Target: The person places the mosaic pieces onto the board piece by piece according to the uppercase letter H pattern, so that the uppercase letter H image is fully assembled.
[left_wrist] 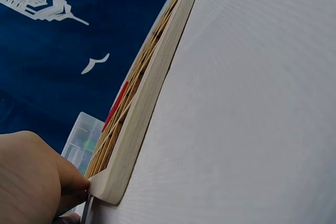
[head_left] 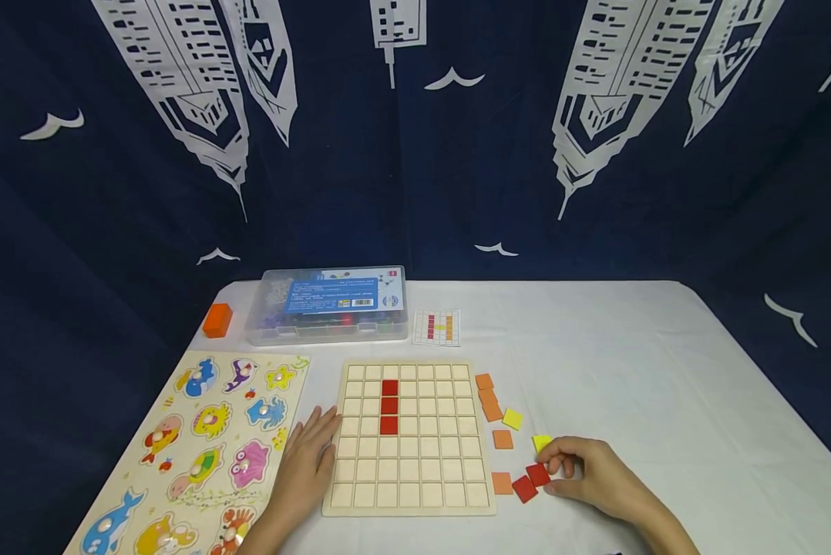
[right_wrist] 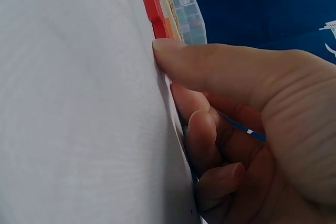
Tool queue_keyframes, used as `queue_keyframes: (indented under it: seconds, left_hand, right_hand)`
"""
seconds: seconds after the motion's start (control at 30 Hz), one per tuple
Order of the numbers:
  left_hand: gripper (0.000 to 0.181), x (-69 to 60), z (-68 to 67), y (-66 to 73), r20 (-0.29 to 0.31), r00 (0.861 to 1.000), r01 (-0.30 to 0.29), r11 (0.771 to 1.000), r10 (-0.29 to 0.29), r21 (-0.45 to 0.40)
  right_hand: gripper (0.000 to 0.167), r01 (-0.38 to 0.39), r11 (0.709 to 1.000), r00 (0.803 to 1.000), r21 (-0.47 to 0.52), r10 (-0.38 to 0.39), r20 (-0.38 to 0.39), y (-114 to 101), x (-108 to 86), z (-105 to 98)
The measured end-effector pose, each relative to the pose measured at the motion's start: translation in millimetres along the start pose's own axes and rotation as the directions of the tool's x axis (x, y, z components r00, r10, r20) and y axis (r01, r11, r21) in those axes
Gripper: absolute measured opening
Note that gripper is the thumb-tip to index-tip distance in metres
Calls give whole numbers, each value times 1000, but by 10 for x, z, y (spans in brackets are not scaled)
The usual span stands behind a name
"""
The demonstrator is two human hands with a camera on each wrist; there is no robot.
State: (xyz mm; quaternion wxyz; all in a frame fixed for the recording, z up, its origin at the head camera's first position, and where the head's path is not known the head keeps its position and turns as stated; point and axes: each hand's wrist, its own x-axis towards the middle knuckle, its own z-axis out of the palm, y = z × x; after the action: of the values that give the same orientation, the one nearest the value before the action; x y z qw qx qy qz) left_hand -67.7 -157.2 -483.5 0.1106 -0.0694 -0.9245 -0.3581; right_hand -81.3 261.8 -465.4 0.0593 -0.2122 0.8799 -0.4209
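Low and left of centre in the frame, we see the left hand (head_left: 304, 462), its fingers loosely extended and touching the left edge of the wooden grid board (head_left: 409, 447). Three red squares (head_left: 389, 405) fill part of one column in its upper left. At lower right, we find the right hand (head_left: 592, 474) with bent fingers, its fingertips at a red tile (head_left: 537, 474); whether it grips that tile, we cannot tell. Orange tiles (head_left: 502, 439) lie near the board's right edge.
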Motion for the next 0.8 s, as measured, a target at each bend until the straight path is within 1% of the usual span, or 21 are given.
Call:
queue_keyframes:
  seconds: [0.1, 0.17, 0.3, 0.4, 0.47, 0.53, 0.6, 0.67, 0.8]
  left_hand:
    - [42, -13, -3, 0, 0, 1000, -1, 1000, 1, 0]
    - [42, -19, -6, -9, 5, 1000, 8, 1000, -8, 1]
    - [42, -25, -13, -17, 10, 1000, 9, 1000, -9, 5]
    - [43, -15, -14, -16, 2, 1000, -7, 1000, 7, 11]
    - [43, -5, -13, -15, -2, 1000, -17, 1000, 17, 14]
    - [43, 4, -7, -18, -4, 1000, -20, 1000, 20, 15]
    - [43, 6, 0, -21, -7, 1000, -19, 1000, 19, 13]
    - [43, 3, 11, -23, -5, 1000, -15, 1000, 15, 3]
    - [43, 0, 10, -30, -2, 1000, -7, 1000, 7, -2]
  right_hand:
    - [27, 10, 1000, 1000, 0, -10, 7, 4, -9, 7]
    - [26, 30, 1000, 1000, -5, -30, 5, 6, -14, 9]
    - [28, 50, 996, 999, -75, -51, -9, -14, -15, 3]
    - [34, 68, 985, 995, -157, -80, -68, -54, 9, -5]
    - [38, 85, 979, 987, -185, -108, -120, -102, 36, -6]
    - [39, 89, 978, 979, -191, -121, -165, -184, 87, 8]
    - [37, 76, 982, 979, -174, -107, -176, -299, 158, 39]
    - [33, 62, 986, 982, -154, -88, -167, -433, 251, 90]
    - [26, 63, 993, 991, -95, -73, -110, -713, 509, 284]
